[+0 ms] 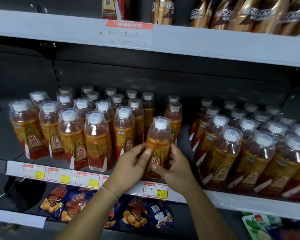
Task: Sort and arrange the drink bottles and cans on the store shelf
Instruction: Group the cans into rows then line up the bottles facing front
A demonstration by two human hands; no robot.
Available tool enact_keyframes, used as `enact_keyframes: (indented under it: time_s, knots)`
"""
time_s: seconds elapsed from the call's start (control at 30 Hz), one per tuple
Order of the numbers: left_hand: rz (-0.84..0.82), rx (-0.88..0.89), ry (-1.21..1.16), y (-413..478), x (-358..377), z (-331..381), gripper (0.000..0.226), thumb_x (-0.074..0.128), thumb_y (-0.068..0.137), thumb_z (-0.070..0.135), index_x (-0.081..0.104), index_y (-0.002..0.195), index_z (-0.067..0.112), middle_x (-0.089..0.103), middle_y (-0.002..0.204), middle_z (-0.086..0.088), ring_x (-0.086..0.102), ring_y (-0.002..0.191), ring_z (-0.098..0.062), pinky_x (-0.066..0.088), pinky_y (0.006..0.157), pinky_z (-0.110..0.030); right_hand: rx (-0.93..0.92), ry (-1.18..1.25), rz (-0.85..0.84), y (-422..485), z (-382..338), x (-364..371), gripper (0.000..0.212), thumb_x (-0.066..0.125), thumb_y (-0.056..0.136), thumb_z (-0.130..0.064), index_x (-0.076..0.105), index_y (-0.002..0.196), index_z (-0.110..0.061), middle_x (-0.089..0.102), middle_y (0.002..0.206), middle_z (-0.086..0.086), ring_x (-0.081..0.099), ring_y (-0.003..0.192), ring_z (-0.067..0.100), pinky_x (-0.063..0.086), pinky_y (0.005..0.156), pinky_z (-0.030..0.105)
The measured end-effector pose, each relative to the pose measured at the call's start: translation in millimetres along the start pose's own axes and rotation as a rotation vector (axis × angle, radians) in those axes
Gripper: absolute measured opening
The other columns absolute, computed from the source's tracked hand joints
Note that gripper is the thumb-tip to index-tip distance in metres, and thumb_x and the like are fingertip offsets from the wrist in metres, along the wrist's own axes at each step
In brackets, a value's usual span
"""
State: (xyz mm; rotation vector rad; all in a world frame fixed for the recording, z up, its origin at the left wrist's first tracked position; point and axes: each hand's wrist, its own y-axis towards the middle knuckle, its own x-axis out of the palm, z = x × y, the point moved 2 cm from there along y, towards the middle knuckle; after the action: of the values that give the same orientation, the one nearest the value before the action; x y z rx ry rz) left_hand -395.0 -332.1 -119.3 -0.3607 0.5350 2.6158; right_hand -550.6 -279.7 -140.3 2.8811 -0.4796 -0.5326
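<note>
An orange drink bottle (158,144) with a white cap and gold-red label stands upright at the front edge of the middle shelf (232,201). My left hand (130,168) grips its left side with the thumb across the label. My right hand (176,168) grips its right side. To the left, several identical bottles (73,134) stand in rows. Another block of the same bottles (253,146) fills the right part of the shelf.
Brown coffee bottles (246,14) line the top shelf (215,44), with a red-yellow carton (113,7) to their left. Price tags (155,190) run along the middle shelf's edge. Snack bags (133,215) lie on the shelf below. A gap separates the two bottle blocks.
</note>
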Motion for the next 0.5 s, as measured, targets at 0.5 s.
enact_keyframes:
  time_s: [0.5]
  knots:
    - [-0.135, -0.062, -0.065, 51.7, 46.1, -9.9, 0.05, 0.047, 0.098, 0.038, 0.041, 0.144, 0.021, 0.058, 0.133, 0.001, 0.055, 0.12, -0.008, 0.044, 0.106, -0.033, 0.097, -0.372, 0.193, 12.5, 23.9, -22.6, 0.086, 0.071, 0.089, -0.032, 0.017, 0.155, -0.029, 0.046, 0.143, -0.004, 0.047, 0.119, 0.001, 0.037, 0.094, 0.011]
